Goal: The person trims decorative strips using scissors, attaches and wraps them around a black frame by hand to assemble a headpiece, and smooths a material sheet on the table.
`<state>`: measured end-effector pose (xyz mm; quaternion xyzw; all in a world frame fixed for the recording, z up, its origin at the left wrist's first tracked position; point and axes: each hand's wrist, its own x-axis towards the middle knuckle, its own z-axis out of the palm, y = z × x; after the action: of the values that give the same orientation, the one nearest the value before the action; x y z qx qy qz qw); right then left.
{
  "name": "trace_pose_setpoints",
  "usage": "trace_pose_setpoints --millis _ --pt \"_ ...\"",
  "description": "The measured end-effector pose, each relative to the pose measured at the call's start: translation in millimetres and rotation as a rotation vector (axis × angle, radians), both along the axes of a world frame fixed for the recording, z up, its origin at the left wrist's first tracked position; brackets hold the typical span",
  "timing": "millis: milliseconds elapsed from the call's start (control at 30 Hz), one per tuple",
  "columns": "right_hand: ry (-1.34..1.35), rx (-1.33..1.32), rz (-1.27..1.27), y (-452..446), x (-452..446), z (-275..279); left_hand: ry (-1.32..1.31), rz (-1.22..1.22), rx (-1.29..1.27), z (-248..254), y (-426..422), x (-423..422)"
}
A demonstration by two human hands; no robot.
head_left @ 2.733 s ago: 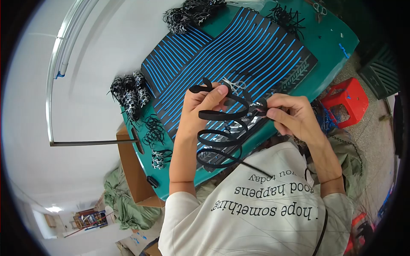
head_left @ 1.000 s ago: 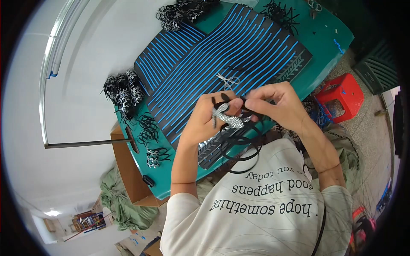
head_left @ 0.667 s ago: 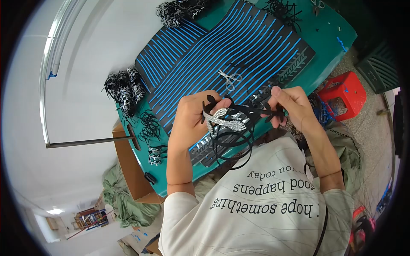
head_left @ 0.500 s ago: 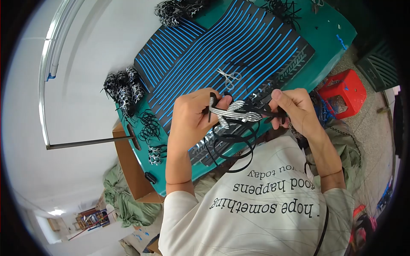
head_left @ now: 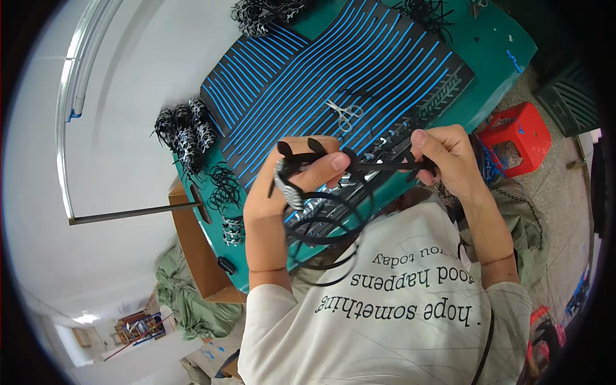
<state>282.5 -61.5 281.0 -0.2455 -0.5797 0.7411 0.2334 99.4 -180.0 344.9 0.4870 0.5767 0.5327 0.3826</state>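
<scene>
My left hand (head_left: 295, 168) is closed on a black strap with a silver-white patterned part (head_left: 287, 187), which now hangs over the fingers. Black strap ends stick up above the knuckles. Loose loops of thin black cord (head_left: 330, 268) dangle below this hand. My right hand (head_left: 447, 156) pinches the other end of the black strap (head_left: 385, 167), which runs taut between both hands. Beyond the hands, small scissors (head_left: 346, 115) lie on a dark mat (head_left: 362, 58) lined with blue strips. Several black and silver pieces (head_left: 443, 90) lie along the mat's near edge.
The mat rests on a green table (head_left: 494, 45). Bundles of black and white straps (head_left: 186, 131) sit at its left edge, with another bundle (head_left: 266, 16) at the back. A cardboard box (head_left: 202, 256) stands at the left, a red stool (head_left: 516, 138) at the right.
The silver-patterned part has swung from between the hands to over my left hand, and the cord loops moved left with it. The strap is now stretched straight between both hands.
</scene>
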Motion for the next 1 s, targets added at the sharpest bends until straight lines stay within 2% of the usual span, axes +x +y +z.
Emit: trace_pose_setpoints --millis 167,400,633,833,933,1000 --pt "0.02 -0.025 -0.019 -2.3 -1.1 1.0 -0.122 0.232 0.026 -0.7 -0.2 12.8" --pt "0.054 -0.084 -0.064 -7.5 3.3 8.3 0.575 0.132 0.089 -17.4 4.7 -5.7" --pt "0.056 0.081 -0.097 -10.7 3.0 4.8 0.795 0.103 0.03 -8.1 7.0 -3.3" --pt "0.053 0.072 -0.002 -7.4 5.4 7.5 0.961 0.126 0.042 -5.4 7.6 4.2" --pt "0.029 0.091 0.005 -7.3 3.4 5.6 1.135 0.128 0.054 -2.4 6.7 7.3" --pt "-0.024 0.014 0.071 -7.0 -0.9 6.7 1.166 0.13 0.042 0.0 6.5 11.5"
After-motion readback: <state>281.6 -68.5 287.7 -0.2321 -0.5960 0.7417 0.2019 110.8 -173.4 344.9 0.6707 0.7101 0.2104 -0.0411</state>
